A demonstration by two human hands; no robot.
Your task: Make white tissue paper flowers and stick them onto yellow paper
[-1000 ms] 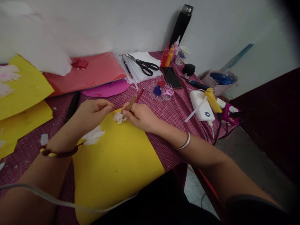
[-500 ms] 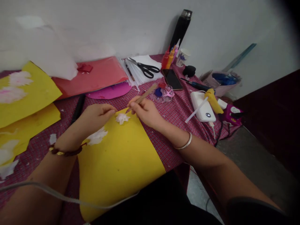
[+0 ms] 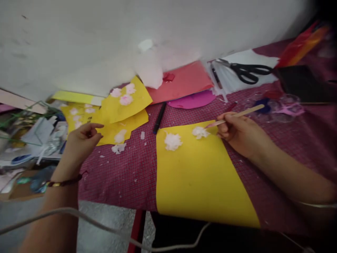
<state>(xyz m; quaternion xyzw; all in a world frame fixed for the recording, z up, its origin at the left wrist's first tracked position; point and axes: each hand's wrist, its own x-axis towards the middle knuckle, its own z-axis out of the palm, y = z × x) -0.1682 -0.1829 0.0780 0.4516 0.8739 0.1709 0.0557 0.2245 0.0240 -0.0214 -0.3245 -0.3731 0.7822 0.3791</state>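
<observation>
Two white tufts lie at the far end of the big yellow sheet [image 3: 200,182]: the right tuft [image 3: 200,132] and the left tuft [image 3: 172,141], both fluffy, ragged-edged and crumpled, a little apart from each other. From my remote seat I see the wooden stick [image 3: 247,111] angled down with its pinkish tip at or just beside the right tuft. Motion blur keeps me from saying whether it touches. The right hand [image 3: 238,135] is closed around the stick low down, much like a pencil grip, which I judge gives fine control of the tip while the long end points away to the right. The left hand [image 3: 80,140] hovers well off to the left, fingers loosely spread and slightly curled, gripping nothing that I can make out. It is nearest to the smaller yellow sheets [image 3: 126,100], which carry pink-and-white tufts of their own. The big sheet lies flat on the checked surface [image 3: 118,172] and overhangs its near edge, so the tufts are in easy reach. A black marker [image 3: 159,117] lies just beyond the sheet's left corner, with a red sheet [image 3: 184,80] and a magenta disc [image 3: 192,100] behind it. Scissors [image 3: 247,72] rest on white paper at the back, and a clear palette [image 3: 279,107] sits just past the stick's end.
</observation>
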